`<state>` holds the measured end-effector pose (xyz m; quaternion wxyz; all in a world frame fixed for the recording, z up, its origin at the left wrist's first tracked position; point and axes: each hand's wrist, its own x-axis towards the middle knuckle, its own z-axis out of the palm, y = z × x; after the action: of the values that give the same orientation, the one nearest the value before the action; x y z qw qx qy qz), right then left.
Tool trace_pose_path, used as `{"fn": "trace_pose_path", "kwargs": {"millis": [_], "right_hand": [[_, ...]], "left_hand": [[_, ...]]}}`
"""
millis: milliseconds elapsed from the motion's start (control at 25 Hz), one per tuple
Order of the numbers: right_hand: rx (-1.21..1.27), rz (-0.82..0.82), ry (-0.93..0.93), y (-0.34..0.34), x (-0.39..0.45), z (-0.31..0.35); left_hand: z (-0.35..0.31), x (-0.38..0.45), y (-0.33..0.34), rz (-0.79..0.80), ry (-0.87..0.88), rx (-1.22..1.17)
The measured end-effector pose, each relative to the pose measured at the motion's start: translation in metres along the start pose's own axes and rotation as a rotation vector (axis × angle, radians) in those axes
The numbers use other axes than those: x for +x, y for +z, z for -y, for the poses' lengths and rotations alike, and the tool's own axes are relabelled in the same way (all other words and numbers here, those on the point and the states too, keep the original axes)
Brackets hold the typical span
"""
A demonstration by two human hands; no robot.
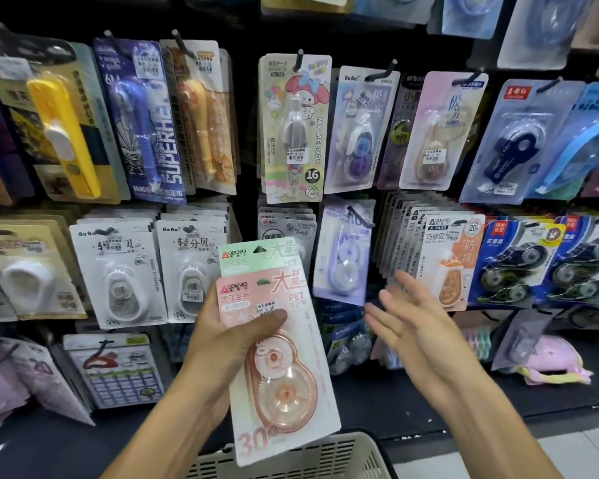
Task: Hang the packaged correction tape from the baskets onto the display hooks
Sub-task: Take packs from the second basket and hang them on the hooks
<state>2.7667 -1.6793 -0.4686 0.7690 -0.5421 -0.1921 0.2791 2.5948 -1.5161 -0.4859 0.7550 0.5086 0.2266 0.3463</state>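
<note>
The left hand [222, 337] was raised before the display, its thumb pressed across the face of a pink carded blister pack of correction tape [281, 368] and its fingers curled behind, grasping it together with a second, green-topped pack [256, 255] stacked just behind and showing above it. The right hand [412, 323] was held to the right of the packs, palm turned toward them, fingers straight and spread, holding nothing and apart from the packs. Behind both hands stood a dark display wall [246, 133] hung with rows of carded correction tapes on black metal hooks [300, 57]; a bare hook [358, 216] projected over a lilac pack [343, 257] just right of the held packs. A dark shelf ledge [395, 402] ran below, with pale floor tiles [574, 454] at near right. A beige slotted plastic basket [291, 458] lay at the near edge below the pink pack; its contents could not be seen.
</note>
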Motion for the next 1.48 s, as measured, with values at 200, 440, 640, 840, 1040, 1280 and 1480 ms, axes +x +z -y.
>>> {"fn": "trace_pose_path", "kwargs": {"millis": [200, 440, 640, 840, 1040, 1280, 1480], "right_hand": [[-0.656, 0.334, -0.098, 0.037, -0.039, -0.043], [-0.251, 0.05, -0.131, 0.024, -0.026, -0.026], [-0.309, -0.155, -0.28, -0.013, -0.001, 0.017], [-0.568, -0.235, -0.346, -0.021, 0.01, -0.005], [-0.91, -0.159, -0.259, -0.006, 0.061, -0.025], [-1.138, -0.003, -0.185, 0.016, 0.139, -0.036], [-0.936, 0.074, -0.021, 0.022, 0.111, -0.027]], "left_hand": [[0.003, 0.001, 0.007, -0.062, 0.025, -0.011], [-0.006, -0.005, 0.01, 0.066, 0.029, -0.038], [-0.01, -0.006, 0.006, 0.041, 0.074, 0.019], [-0.011, -0.001, 0.004, -0.007, 0.075, 0.053], [-0.013, 0.001, 0.004, -0.014, 0.059, 0.08], [-0.01, 0.015, 0.0, -0.002, 0.063, 0.151], [-0.009, 0.027, 0.008, 0.01, 0.077, 0.165]]}}
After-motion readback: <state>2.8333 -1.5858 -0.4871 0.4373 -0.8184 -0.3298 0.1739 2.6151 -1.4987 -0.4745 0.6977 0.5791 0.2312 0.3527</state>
